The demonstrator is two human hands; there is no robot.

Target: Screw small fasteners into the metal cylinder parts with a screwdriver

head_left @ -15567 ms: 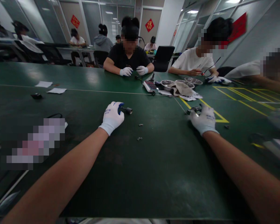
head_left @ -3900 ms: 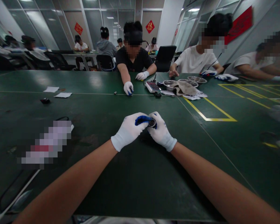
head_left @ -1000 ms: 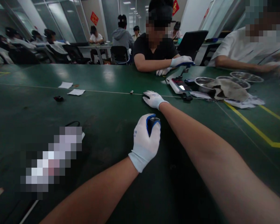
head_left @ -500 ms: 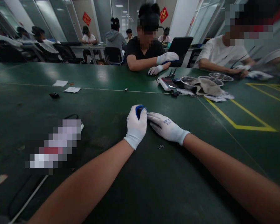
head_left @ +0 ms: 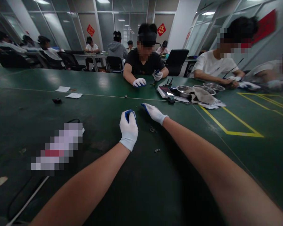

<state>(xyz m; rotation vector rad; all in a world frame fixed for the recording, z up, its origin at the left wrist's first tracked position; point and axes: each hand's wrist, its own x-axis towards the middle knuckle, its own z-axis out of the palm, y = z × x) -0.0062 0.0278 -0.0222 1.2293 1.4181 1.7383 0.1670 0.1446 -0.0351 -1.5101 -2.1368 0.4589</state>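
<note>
One head-worn camera looks forward and down across the near green table (head_left: 146,185) to people (head_left: 143,64) beyond.

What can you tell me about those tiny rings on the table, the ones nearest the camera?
The tiny rings look metallic: three, it seems, grey with dark open centres. They lie in a close cluster on the green tabletop, nearer the camera than the left hand and the right hand. Neither hand touches them. They're too small to tell whether they touch one another.
</note>
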